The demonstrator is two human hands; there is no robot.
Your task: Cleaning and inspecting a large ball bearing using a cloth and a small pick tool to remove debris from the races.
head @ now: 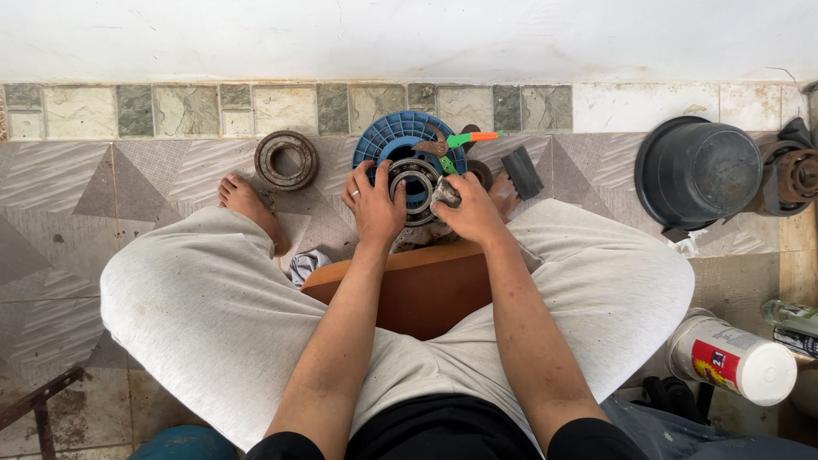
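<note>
The floor is laid with grey tiles patterned in triangles and streaked lines, dulled by dirt near the lower left. Along its far edge a band of small mottled green and beige tiles is set, and above it a white plastered wall is seen, stained along its base. Even daylight is cast over everything, without hard shadows.

Over by the wall a rusty bearing ring lies flat on the patterned tile floor, well apart from an upturned black bucket at the far side. Beside that bucket sits a rusty round machine part. Nearer in, a white can lies tipped on its side, and a crumpled white cloth rests on the floor.
</note>
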